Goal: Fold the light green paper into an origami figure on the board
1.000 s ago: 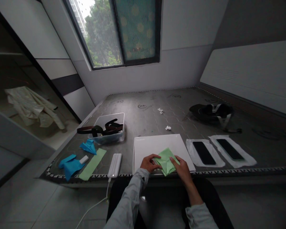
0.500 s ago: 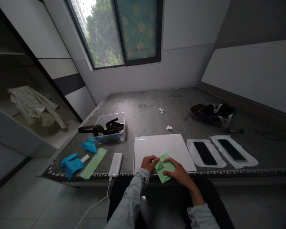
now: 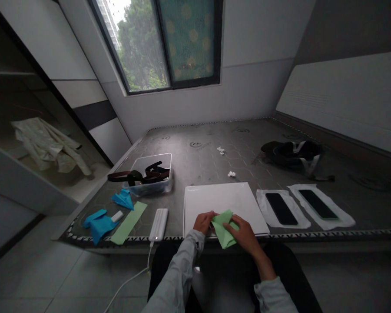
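Between my hands is a piece of green paper (image 3: 224,232), folded and creased, held over the front edge of a white flat box (image 3: 218,198). My left hand (image 3: 203,222) pinches its left side near the top. The fingers of my right hand (image 3: 243,232) close on its right side, with the thumb lying across the paper. Part of the paper is hidden behind the right fingers.
Left are a white power bank (image 3: 158,224) with a cable, a green paper strip (image 3: 129,222), blue folded papers (image 3: 101,226) and a plastic bin (image 3: 153,187) holding belts. To the right lie two phones (image 3: 281,209) on white tissue and a dark cap-like item (image 3: 291,154).
The green paper has turned a little, and its top corner now points up. My right fingers have drawn in closer on its right side. My left hand stays nearly in place.
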`<state>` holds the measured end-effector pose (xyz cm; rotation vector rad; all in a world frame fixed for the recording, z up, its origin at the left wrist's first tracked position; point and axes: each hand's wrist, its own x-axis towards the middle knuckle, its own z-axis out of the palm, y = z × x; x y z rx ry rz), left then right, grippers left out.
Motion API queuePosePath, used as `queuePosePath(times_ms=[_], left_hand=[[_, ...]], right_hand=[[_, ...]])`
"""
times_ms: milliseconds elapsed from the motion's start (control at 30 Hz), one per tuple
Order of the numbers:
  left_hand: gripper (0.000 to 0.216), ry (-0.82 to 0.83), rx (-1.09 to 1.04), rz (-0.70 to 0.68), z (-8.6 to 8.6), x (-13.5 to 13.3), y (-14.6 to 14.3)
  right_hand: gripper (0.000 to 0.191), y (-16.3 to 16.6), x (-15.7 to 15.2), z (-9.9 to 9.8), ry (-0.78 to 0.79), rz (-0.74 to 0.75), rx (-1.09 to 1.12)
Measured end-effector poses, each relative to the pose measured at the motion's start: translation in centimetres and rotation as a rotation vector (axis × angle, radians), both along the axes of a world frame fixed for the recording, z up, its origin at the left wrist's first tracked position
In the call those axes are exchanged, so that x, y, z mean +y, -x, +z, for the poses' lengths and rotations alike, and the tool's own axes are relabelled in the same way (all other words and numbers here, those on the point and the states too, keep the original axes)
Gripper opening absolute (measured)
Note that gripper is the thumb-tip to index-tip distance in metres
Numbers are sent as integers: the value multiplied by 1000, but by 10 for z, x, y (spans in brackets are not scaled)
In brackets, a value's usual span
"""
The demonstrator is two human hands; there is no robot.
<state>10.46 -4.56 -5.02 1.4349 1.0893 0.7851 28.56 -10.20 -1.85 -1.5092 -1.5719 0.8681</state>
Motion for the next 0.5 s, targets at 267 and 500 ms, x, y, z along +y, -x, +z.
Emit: queuePosePath(times_ms=[267,500], left_hand=[[48,-56,33,16,3,-3,-1],[56,-79,-10,22,3,-4,-1]], right_hand=[[35,-2,1,-9,45,-151,82],[71,-3,0,-4,147,-157,299]])
